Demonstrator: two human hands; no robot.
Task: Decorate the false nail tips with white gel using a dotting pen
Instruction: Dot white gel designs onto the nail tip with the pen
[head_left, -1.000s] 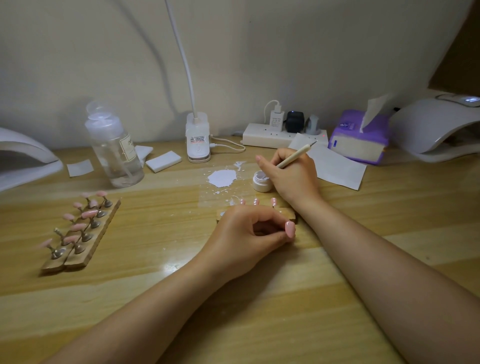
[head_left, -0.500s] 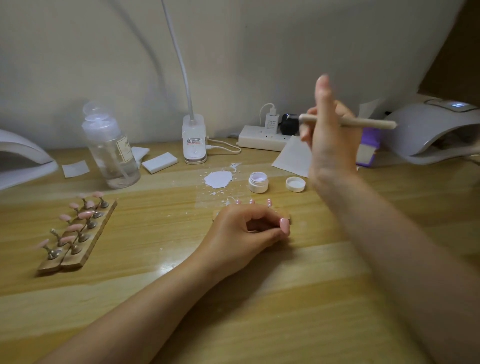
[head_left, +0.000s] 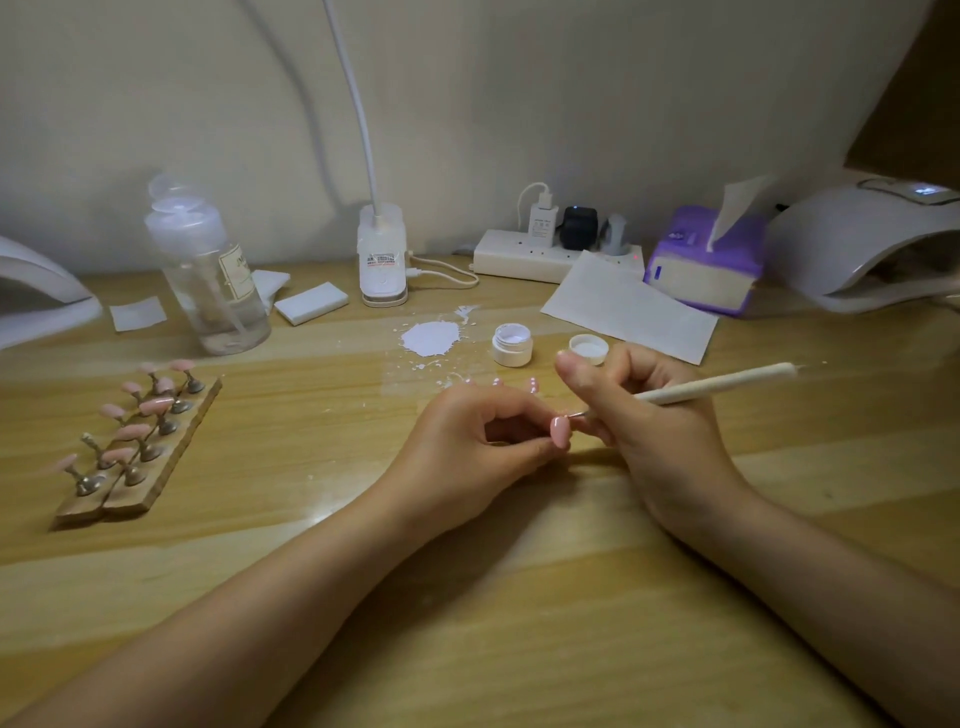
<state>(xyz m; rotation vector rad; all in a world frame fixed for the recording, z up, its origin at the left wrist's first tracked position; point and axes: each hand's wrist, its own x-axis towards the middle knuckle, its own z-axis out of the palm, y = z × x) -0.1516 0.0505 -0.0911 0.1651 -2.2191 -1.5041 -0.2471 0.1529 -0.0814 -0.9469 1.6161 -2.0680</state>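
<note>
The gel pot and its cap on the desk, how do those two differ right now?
The gel pot is taller, with a ribbed rim; the cap is shallow. The pot holds pale gel, while the cap looks empty inside. The pot stands clear of both hands; the cap sits right behind the right hand, its near edge hidden by a fingertip. Both are small, round, white, open side up, apart on the desk.

hands: 2 | dotting pen: 1 | gel jar: 1 | jar lid: 1 | clear bottle: 1 | tissue box: 1 | power strip: 1 | wooden nail stands: 2

Bare forearms, no sleeves; short unpainted nails on fingers.
</note>
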